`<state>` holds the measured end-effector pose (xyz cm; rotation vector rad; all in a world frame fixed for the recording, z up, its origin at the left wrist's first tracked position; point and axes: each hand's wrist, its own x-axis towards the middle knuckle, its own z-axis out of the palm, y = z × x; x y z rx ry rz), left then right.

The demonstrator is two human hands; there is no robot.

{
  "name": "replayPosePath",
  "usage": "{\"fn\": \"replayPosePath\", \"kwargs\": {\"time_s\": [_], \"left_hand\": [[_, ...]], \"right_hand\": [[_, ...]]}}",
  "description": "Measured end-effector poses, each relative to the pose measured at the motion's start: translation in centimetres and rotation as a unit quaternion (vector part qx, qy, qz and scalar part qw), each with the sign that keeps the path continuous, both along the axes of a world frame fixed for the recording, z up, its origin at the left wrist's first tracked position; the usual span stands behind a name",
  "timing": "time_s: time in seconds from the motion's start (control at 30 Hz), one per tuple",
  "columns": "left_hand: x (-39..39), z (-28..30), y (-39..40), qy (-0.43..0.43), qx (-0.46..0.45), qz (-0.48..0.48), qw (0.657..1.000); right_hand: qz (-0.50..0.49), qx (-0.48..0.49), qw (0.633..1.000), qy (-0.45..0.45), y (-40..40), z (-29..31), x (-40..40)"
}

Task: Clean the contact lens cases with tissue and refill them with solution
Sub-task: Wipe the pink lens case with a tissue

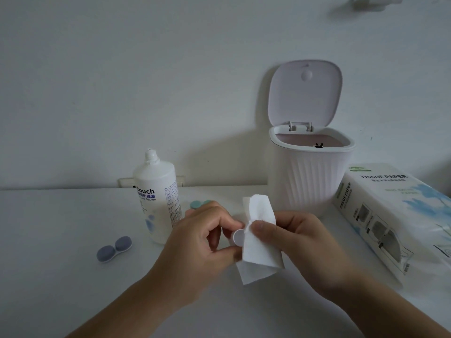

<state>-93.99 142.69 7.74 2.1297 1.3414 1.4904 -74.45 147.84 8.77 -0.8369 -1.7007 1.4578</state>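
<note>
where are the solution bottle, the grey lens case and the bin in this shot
solution bottle [158, 196]: head view, on its label, upper body
grey lens case [114, 245]: head view, between its two lids
bin [310, 176]: head view, on its ribbed front wall

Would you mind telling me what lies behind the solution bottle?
Behind the solution bottle, a green lens case peeks out beside the left hand; a wall socket plate shows too. The bottle and hand hide the rest.
</note>
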Motion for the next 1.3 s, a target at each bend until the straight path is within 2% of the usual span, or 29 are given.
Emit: {"fn": "replayPosePath", "kwargs": {"time_s": [0.37, 0.67, 0.8, 0.9, 1.0, 1.17, 1.3], "left_hand": [[-0.4, 0.2, 0.1, -0.036, -0.031, 0.008, 0.999], [-1.0, 0.5, 0.3, -0.063, -0.061, 0.049, 0.995], [-1.0, 0.7, 0.3, -0.069, -0.067, 0.039, 0.995], [-1.2, 0.7, 0.3, -0.077, -0.067, 0.034, 0.994], [-1.2, 0.7, 0.3, -0.112, -0.082, 0.018, 0.990], [-1.5, 0.6, 0.3, -0.121, -0.098, 0.002, 0.988], [-1.5, 0.5, 0.4, -0.146, -0.127, -0.010, 0.981]], "right_hand": [[-0.094, 0.035, 0.993, 0.060, 0.8, -0.3, 0.0], [-0.167, 0.007, 0.977, 0.131, 1.8, 0.1, 0.7], [-0.176, 0.012, 0.977, 0.119, 2.2, 0.4, 1.5], [-0.195, 0.055, 0.978, 0.057, 2.2, 0.3, 1.7], [-0.239, 0.112, 0.962, -0.069, 2.7, -0.1, 2.0], [-0.262, 0.132, 0.914, -0.280, 3.7, -0.5, 2.7], [-0.265, 0.165, 0.866, -0.392, 3.4, 0.1, 3.5]]}}
